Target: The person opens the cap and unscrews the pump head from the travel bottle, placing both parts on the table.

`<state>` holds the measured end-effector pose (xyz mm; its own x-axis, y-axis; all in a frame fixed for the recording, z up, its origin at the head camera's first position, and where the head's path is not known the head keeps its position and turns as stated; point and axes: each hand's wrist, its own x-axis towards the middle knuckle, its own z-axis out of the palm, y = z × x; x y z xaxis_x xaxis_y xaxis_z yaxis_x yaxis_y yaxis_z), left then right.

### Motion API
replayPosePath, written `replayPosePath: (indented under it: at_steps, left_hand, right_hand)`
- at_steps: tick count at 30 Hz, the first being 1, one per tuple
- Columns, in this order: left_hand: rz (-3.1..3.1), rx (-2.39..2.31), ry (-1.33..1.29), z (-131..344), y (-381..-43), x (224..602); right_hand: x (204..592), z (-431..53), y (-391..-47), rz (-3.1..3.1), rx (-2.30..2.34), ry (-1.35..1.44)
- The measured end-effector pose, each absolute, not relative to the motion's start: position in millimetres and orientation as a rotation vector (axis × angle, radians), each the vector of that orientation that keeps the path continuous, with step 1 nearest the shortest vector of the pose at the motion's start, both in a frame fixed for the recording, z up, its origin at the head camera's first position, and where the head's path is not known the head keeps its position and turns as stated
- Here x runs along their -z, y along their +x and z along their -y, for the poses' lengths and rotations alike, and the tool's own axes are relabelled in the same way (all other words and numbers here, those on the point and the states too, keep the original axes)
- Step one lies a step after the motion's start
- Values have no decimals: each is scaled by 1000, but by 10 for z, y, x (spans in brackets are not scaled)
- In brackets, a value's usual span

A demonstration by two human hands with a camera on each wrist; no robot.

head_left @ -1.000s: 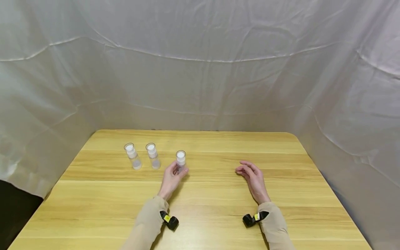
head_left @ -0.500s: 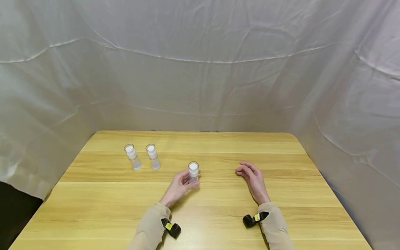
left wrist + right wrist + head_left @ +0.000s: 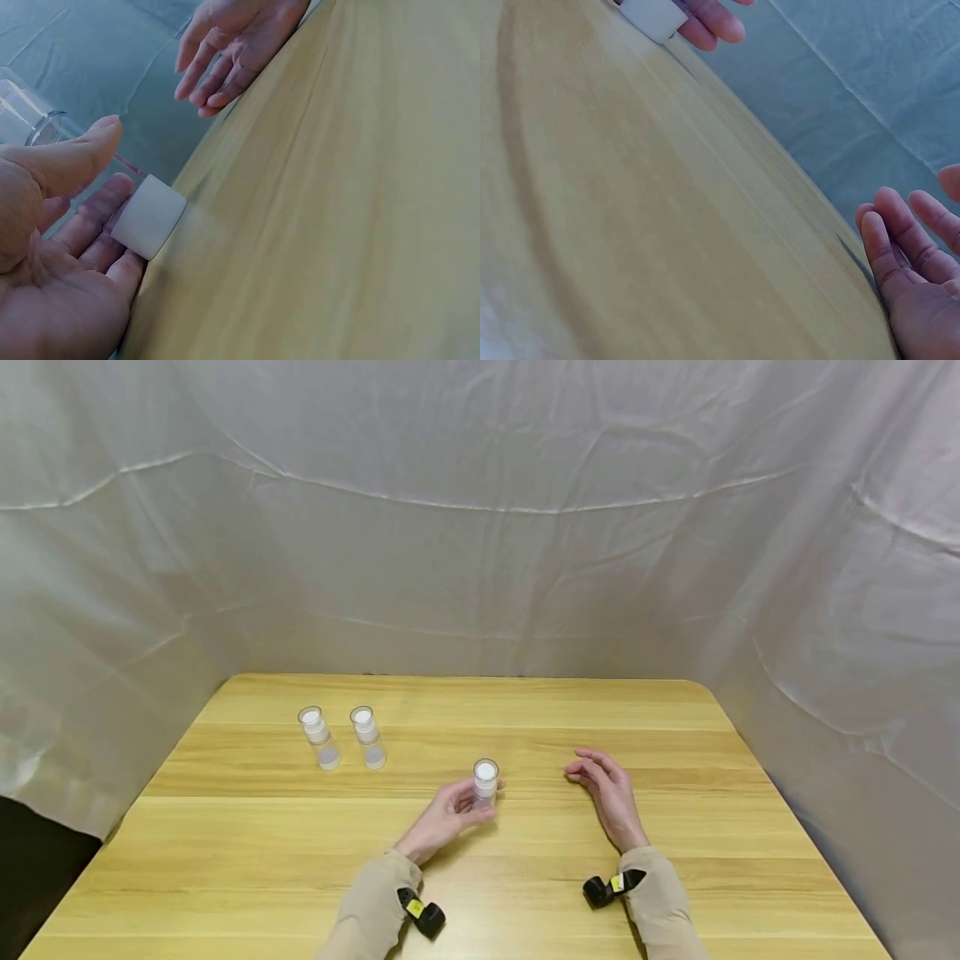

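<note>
My left hand (image 3: pixel 446 822) grips a small clear pump bottle (image 3: pixel 486 772) with a white top, fingers on its far side and thumb on the near side. It stands upright near the middle of the table. In the left wrist view its white base (image 3: pixel 150 217) shows close over the wood, and the clear cap end rises past the thumb. My right hand (image 3: pixel 613 797) rests on the table to the right, fingers loosely curled around nothing. Two matching bottles stand at the left, one (image 3: pixel 318 737) farther left and the other (image 3: pixel 367 737) beside it.
The wooden table (image 3: pixel 570 910) has rounded far corners. A grey-white cloth (image 3: pixel 480 568) hangs behind it and at both sides. A small black camera is strapped over each sleeve, one on the left cuff (image 3: pixel 423 914) and one on the right cuff (image 3: pixel 611 887).
My left hand has carried the bottle to the right and toward the near edge, slowing in the last half second. The right hand and the two other bottles have stayed put.
</note>
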<state>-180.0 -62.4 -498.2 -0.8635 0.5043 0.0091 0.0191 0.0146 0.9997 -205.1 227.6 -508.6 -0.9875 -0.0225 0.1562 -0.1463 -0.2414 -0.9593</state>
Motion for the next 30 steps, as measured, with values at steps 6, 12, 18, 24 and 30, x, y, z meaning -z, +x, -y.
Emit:
replayPosePath:
  at_steps: [6,12,18,24,30]
  left_hand:
    - [-1945,-1904,575,590,-1773,4992]
    - [-1958,-1906,592,584,-1770,4990]
    - [-1963,-1892,603,571,-1781,4999]
    - [-1965,-1888,597,573,-1790,5010]
    - [-1963,-1892,593,581,-1795,5011]
  right_hand:
    - [5086,-2277,-2050,1883,-2404,247]
    - [5069,-2268,-2046,1845,-2425,290]
    - [5013,-2222,-2027,1838,-2421,218]
    - [4891,-2080,-1992,1932,-2322,153]
    - [4775,-1898,-1948,1951,-2242,399]
